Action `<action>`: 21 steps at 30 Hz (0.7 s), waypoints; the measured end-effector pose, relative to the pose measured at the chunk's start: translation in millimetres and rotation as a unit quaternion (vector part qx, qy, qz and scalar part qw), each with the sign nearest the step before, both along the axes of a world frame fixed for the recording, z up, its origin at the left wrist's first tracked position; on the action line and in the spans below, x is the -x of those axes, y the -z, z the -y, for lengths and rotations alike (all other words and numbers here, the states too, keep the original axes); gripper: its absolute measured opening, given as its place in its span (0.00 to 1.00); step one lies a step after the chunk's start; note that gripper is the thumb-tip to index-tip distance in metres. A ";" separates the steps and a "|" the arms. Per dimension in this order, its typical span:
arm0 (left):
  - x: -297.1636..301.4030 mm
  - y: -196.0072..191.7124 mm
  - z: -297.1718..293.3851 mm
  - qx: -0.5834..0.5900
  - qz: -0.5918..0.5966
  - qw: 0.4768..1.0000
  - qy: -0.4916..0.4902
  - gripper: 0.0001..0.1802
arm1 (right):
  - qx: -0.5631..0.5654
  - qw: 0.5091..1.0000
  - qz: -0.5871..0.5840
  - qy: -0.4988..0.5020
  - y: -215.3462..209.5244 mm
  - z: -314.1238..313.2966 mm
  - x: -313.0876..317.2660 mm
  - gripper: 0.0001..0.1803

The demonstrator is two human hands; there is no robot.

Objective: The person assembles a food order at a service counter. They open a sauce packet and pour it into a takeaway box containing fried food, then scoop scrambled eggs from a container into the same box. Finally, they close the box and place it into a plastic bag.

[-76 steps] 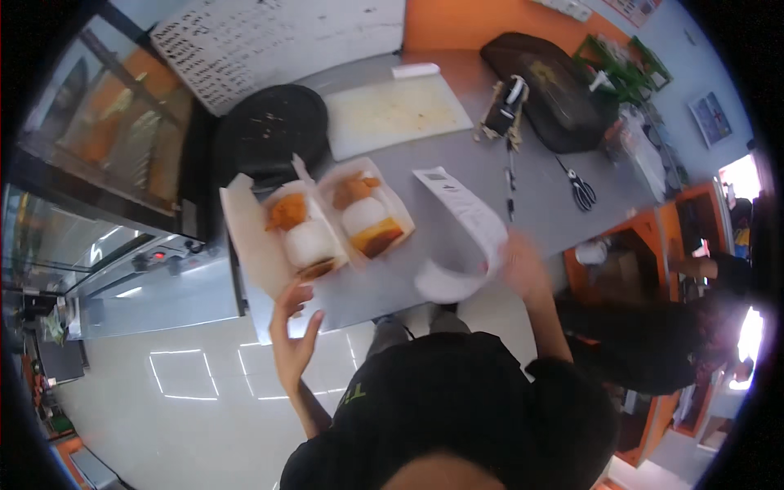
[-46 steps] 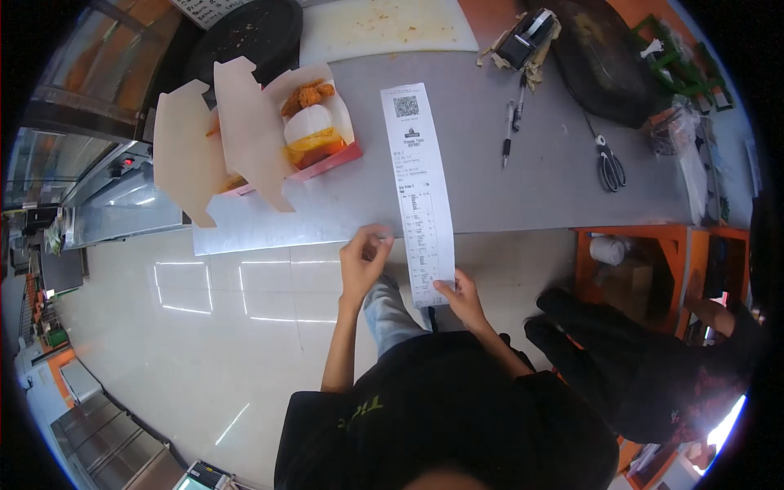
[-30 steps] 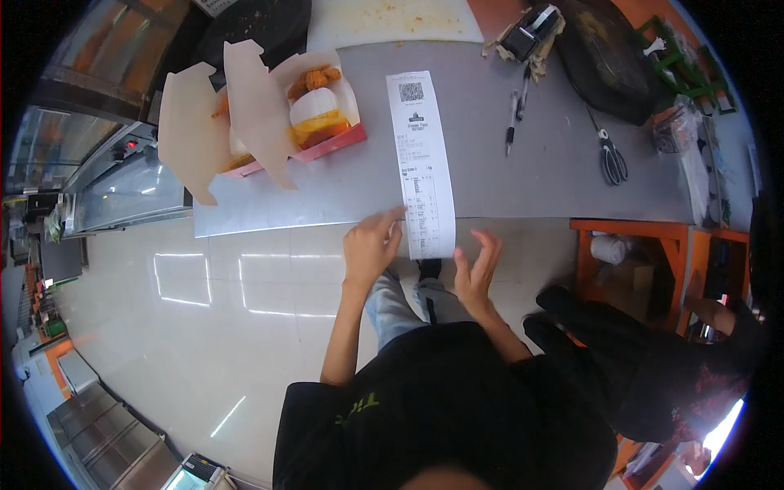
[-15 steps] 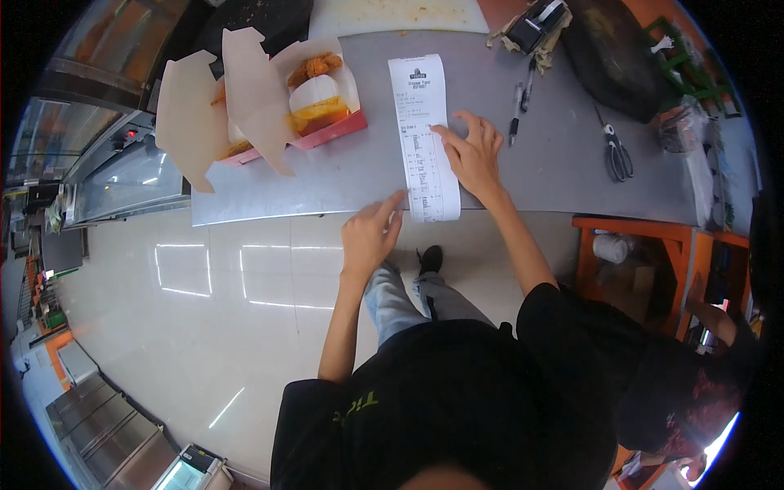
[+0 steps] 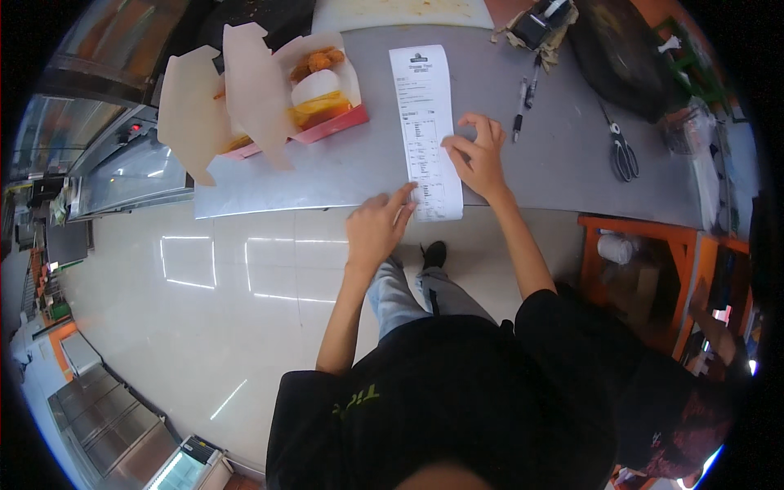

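A: The receipt (image 5: 428,131), a long white strip, lies flat on the grey steel counter (image 5: 555,147), its long axis running from the near edge away from the person, its near end at the counter's front edge.

B: And beside it?

A: To its left, well apart, an open cardboard takeaway box (image 5: 269,90) with fried chicken and a white portion inside. To its right, two pens (image 5: 524,102) near the strip, then scissors (image 5: 622,151) farther off.

B: Which hand is nearer the strip?

A: Both touch it. The left hand (image 5: 376,230) sits at the counter's edge, fingers loosely curled, index finger stretched onto the near left corner of the paper; it grips nothing. The right hand (image 5: 478,155) rests against the right edge about midway along, fingers bent, fingertips pressing the paper down rather than holding it.
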State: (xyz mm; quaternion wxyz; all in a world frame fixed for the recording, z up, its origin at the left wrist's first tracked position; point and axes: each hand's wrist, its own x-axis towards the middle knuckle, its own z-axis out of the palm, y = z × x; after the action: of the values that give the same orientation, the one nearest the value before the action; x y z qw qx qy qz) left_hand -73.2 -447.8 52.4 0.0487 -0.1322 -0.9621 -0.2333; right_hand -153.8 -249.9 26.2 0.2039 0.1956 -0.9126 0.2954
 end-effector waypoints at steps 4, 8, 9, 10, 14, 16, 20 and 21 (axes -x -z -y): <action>-0.7 -0.8 -1.2 0.022 0.015 1.000 0.002 0.17 | 0.002 1.000 -0.013 0.010 -1.1 2.0 -0.6 0.09; 0.2 0.8 -1.2 0.032 -0.012 0.999 -0.003 0.18 | 0.002 0.999 -0.015 0.052 3.8 5.2 1.7 0.10; 0.5 1.6 -1.6 0.027 -0.008 1.000 -0.004 0.18 | 0.002 0.998 -0.016 0.059 4.9 5.7 2.5 0.10; 1.3 2.4 -1.2 0.023 -0.004 1.000 -0.005 0.19 | 0.000 0.998 -0.010 0.061 4.9 6.1 3.1 0.10; 6.7 -3.7 -1.3 0.025 0.019 0.999 -0.009 0.19 | -0.005 0.998 0.008 0.069 4.2 6.3 5.2 0.10; 9.1 -5.2 0.1 0.022 0.036 0.999 -0.004 0.18 | -0.006 0.997 0.012 0.072 4.3 6.8 6.2 0.10; 11.5 -5.8 4.7 0.021 0.055 0.998 0.018 0.18 | 0.000 0.998 0.016 0.063 4.5 7.7 8.7 0.09; 13.2 -6.0 5.8 0.020 0.056 0.998 0.021 0.19 | 0.003 0.998 0.017 0.057 4.3 8.4 9.1 0.08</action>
State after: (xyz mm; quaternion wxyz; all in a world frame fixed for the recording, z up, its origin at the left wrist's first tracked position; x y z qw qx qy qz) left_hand -86.4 -453.6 58.3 -0.0127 -0.1396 -0.9648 -0.2224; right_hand -162.9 -258.2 21.8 0.2054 0.1375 -0.9246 0.2897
